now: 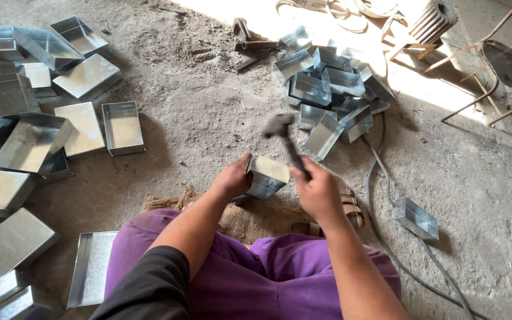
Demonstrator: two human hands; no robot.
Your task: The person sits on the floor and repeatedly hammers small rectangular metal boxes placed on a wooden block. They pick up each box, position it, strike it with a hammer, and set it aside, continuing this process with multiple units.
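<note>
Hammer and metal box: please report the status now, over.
Left hand steadies small sheet-metal box. Right hand grips raised hammer. Nothing between hammer and box. Grey cable lies beside right hand.

Shiny sheet-metal trays (122, 126) lie scattered over the dusty floor (208, 106) on the left, and a heap of small metal boxes (333, 89) sits far right of centre. A grey cable (380, 195) runs past a lone metal box (416, 218) at right; a rusty wire stand (499, 71) stands at the far right.
</note>
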